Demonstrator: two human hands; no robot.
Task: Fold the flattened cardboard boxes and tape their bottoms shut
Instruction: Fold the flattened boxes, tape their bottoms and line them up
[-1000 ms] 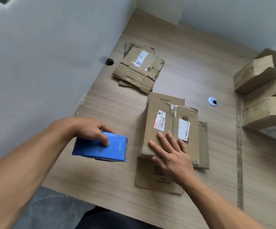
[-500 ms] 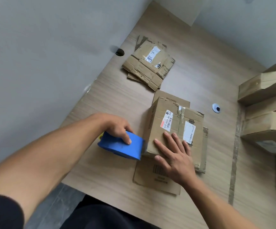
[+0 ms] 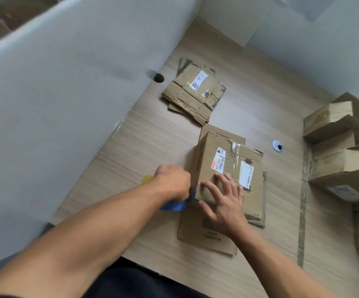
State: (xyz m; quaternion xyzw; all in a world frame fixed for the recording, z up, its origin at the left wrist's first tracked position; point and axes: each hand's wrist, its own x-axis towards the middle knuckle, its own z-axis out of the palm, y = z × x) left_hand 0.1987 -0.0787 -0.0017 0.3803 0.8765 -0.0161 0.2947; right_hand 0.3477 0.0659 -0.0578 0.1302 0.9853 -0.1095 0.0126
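Head camera, and nearest us the left hand is fisted round the blue tape dispenser, whose nose is right up against the near-left corner of the cardboard box. There's motion blur there, so I can't tell whether tape has caught the wall. The right hand lies flat on the box top, fingers spread wide, pressing down near the front edge and gripping nothing.

The box stands folded up mid-table, sitting on a flattened sheet that pokes out toward us. I'd call it light and empty: corrugated board, stiff across the panels, soft at the creases and frayed edges. On that smooth woodgrain it'll likely skate when the dispenser pushes, so a flat palm over the flap seam looks like the sensible hold, not a pinch at a ragged corner.

Now the writing. The sheet shows a barcode and print too blurred to read. On the box top, a white label reads roughly "642 H431 00 049", and the second label is too small to make out.

Further out there's a grommet, folded boxes at right, and a far stack of flattened boxes with a scrawled label, illegible.
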